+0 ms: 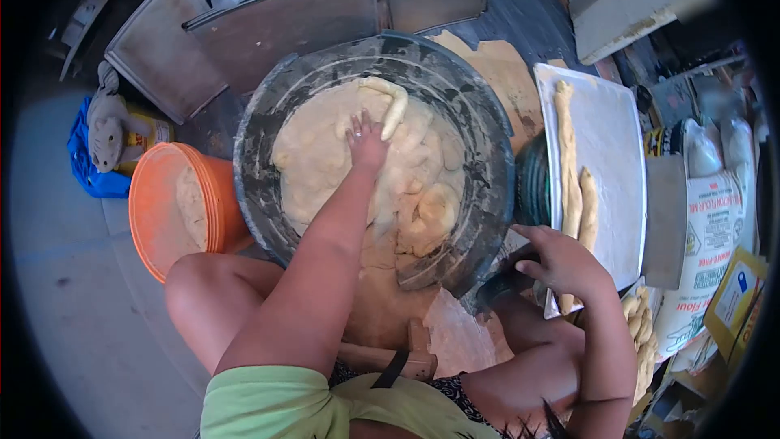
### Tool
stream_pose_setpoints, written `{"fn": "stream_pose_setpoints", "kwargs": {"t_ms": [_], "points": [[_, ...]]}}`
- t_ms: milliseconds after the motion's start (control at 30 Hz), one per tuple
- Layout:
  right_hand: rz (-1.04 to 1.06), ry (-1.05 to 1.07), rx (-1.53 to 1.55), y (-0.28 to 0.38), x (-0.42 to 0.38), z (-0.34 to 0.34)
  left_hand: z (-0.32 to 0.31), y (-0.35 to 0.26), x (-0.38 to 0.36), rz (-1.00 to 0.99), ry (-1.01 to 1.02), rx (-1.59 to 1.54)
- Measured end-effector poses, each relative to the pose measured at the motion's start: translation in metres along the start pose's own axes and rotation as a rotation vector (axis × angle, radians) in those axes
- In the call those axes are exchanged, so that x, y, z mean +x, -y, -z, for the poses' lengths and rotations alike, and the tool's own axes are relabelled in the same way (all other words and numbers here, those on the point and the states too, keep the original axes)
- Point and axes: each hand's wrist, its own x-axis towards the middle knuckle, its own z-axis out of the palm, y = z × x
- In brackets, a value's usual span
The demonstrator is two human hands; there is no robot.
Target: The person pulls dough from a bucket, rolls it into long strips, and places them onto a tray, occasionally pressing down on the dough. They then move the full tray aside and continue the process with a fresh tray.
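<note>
My left hand (367, 145) reaches into a large dark basin (479, 106) with its fingers spread on the pale dough (313, 154) there. Just beyond its fingertips lies a bent rope of dough (396, 107), resting on the rest of the mass. A torn, folded lump (429, 210) sits at the near right of the basin. My right hand (565, 262) hovers between the basin's rim and a metal tray (616, 179), index finger and thumb stretched apart, nothing visible in it. Long dough strips (568, 154) lie along the tray's left side, partly hidden by this hand.
An orange bucket (150, 203) with flour inside stands left of the basin. Flat metal trays (292, 28) lean behind it. More shaped dough (642, 329) lies at lower right, beside a printed flour sack (707, 252). Torn cardboard (496, 73) covers part of the floor.
</note>
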Motion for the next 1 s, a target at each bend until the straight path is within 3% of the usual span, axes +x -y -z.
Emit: {"fn": "stream_pose_setpoints", "kwargs": {"t_ms": [67,133,200,267,400,467,500,567,633,767,833,933,1000], "points": [[0.022,-0.031,-0.002,-0.006,0.000,0.003,0.037,-0.006,-0.012,0.000,-0.061,0.041],[0.004,-0.044,0.004,-0.005,0.001,0.005,0.073,0.002,-0.014,-0.039,0.441,-0.755],[-0.005,-0.018,-0.050,-0.003,0.001,0.005,0.095,0.016,-0.027,-0.092,0.379,-0.841],[-0.013,0.007,-0.038,0.006,-0.001,0.007,0.118,0.038,-0.042,0.002,0.261,-1.558],[0.021,-0.014,0.039,0.001,-0.004,0.007,0.079,0.122,-0.082,0.299,0.053,-1.916],[-0.022,-0.010,0.048,-0.003,-0.003,0.010,0.017,0.181,-0.090,0.788,0.087,-1.452],[-0.073,-0.005,0.053,-0.004,-0.002,0.011,-0.008,0.190,-0.094,0.791,0.085,-1.450],[-0.034,-0.021,0.039,-0.001,-0.001,0.011,-0.045,0.190,-0.102,0.467,-0.358,-0.433],[-0.003,-0.036,0.019,0.000,0.001,0.010,0.019,0.110,-0.101,0.306,-0.412,-0.185],[-0.035,-0.034,0.041,-0.001,0.004,0.013,0.000,0.094,-0.035,0.393,-0.537,-0.044],[-0.076,-0.027,0.075,-0.002,0.005,0.015,0.001,0.110,-0.009,0.657,-0.551,-0.141],[-0.067,-0.028,0.080,0.001,0.006,0.013,0.007,0.061,-0.019,0.783,-0.434,-0.348],[0.035,-0.021,-0.038,0.006,0.011,0.010,-0.023,0.013,-0.053,0.578,-0.332,-0.095]]}}
